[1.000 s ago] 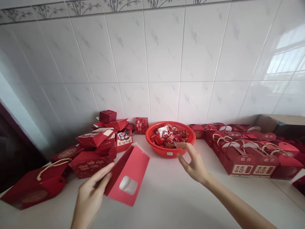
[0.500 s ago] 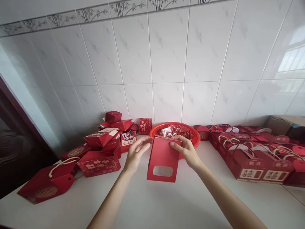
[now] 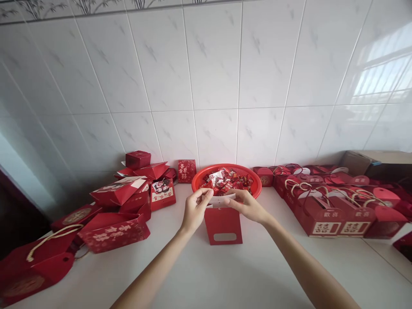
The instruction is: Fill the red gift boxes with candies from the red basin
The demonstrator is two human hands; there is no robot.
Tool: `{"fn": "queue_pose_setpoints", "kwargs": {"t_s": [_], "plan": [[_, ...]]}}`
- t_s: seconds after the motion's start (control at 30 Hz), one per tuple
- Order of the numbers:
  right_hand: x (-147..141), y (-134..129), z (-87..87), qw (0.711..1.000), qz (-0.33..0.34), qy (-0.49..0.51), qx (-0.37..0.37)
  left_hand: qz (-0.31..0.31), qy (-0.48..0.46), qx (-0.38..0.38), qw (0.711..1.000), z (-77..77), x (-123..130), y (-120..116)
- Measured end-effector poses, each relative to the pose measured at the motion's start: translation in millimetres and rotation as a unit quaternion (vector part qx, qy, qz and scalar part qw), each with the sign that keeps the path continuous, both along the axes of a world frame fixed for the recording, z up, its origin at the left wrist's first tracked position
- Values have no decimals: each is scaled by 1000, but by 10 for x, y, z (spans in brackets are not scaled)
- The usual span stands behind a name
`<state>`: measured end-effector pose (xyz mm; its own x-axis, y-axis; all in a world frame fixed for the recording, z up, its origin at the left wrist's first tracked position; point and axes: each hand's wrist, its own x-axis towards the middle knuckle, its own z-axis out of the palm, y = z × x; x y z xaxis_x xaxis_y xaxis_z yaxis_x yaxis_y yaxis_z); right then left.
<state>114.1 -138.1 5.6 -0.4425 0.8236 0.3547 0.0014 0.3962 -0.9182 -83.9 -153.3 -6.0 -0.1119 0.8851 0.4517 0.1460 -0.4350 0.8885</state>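
A red gift box (image 3: 222, 224) with a pale rounded window low on its front stands upright on the white counter. Its top flap is lifted, and the white inner side faces me. My left hand (image 3: 195, 210) pinches the flap's left edge between thumb and fingertips. On the other side, my right hand (image 3: 247, 207) holds the flap's right part, its thumb in front and the other fingers behind. Right behind the box sits a red plastic basket (image 3: 258, 184) full of wrapped candies (image 3: 225, 179), partly covered by my hands.
Left, a jumbled pile of red boxes (image 3: 112, 231) lies on the counter (image 3: 199, 274), some with rope handles. Rows of handled red boxes (image 3: 326, 219) stand at the right, a cardboard box (image 3: 380, 156) behind them. A small red box (image 3: 187, 171) leans near the tiled wall (image 3: 215, 68).
The box has gone from being held tilted to standing on the counter. Its top flap has come up, showing white, and both hands have shifted onto it. The view has swung right.
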Motion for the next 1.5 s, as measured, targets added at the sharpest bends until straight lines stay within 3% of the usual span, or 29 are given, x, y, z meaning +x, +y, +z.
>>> {"fn": "queue_pose_setpoints", "kwargs": {"t_s": [0.27,0.37,0.5,0.57,0.6,0.77,0.97,1.17,1.4,1.5], "plan": [[144,166,-27,997,11,-80,-6,-123,72,-156,977,185,29,112],[194,194,-27,995,11,-97,5,-142,116,-159,970,233,-18,247],[226,186,1,994,14,-104,12,-85,133,-91,983,353,-154,658],[225,169,24,994,19,-105,10,-21,210,-68,975,397,-210,919],[221,162,35,995,18,-102,9,9,277,-75,958,404,-223,1042],[190,195,45,998,-30,-50,4,23,380,-110,918,295,-115,1452],[194,391,-83,992,-108,41,-54,13,441,-147,885,49,67,1626],[199,556,-133,979,-111,121,-122,-28,396,-142,907,-73,27,1627],[-18,786,-100,937,-218,202,-181,-51,260,-55,963,76,42,1500],[-85,832,-83,933,-205,216,-204,-105,205,-55,972,94,62,1400]]}}
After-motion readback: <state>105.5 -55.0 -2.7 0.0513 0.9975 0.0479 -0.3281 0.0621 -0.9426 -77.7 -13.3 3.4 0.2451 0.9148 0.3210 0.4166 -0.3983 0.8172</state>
